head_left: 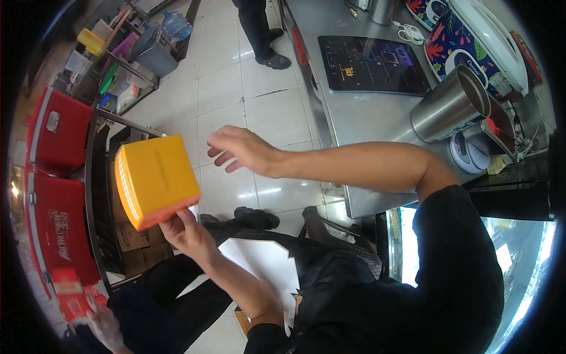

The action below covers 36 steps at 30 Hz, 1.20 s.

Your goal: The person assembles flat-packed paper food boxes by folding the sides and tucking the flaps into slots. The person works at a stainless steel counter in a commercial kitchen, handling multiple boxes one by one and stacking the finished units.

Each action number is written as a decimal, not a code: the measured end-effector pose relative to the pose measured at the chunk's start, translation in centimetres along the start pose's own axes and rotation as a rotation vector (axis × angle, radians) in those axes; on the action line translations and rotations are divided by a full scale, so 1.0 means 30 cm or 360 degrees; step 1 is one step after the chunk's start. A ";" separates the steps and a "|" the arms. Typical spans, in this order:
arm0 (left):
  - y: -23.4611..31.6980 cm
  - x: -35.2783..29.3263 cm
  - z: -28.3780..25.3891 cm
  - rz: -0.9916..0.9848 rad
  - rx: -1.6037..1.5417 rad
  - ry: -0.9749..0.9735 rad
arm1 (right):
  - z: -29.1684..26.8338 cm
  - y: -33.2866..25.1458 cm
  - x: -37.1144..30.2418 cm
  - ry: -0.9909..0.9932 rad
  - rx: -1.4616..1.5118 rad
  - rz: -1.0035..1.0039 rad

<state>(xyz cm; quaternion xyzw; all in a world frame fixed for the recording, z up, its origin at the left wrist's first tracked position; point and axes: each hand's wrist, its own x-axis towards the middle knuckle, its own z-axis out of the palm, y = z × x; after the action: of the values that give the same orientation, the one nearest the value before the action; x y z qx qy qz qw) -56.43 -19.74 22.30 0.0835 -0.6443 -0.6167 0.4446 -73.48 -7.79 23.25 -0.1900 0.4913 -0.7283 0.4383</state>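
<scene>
A yellow folded carton [158, 177] with an orange side is held up at the left of the middle. My left hand [190, 235] grips its lower edge, with the thumb against the orange side. The fingers beneath the box are partly hidden. To the right of the carton, my right hand [243, 151] hangs in the air, apart from it, with its fingers spread and nothing in them. A flat white cardboard sheet with notched edges [259, 259] lies over my lap, partly behind my left forearm.
Red insulated boxes [62, 227] stand at the left. A co-worker's hand [105, 323] holds a red item at lower left. The steel counter [365, 118] on the right bears a black cooktop [374, 65], a metal pitcher [451, 105] and a floral cooker [471, 41]. Another person's legs [256, 29] stand ahead.
</scene>
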 end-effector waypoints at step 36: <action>0.013 0.028 -0.003 -0.0635 -0.0392 0.0197 | 0.066 -0.009 -0.089 -0.0372 -0.1642 -0.1316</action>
<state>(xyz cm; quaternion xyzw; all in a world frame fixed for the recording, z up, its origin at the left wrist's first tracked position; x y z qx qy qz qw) -56.70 -20.26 23.03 0.1920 -0.5064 -0.7600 0.3594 -70.75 -6.63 24.77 -0.6253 0.6126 -0.4827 0.0264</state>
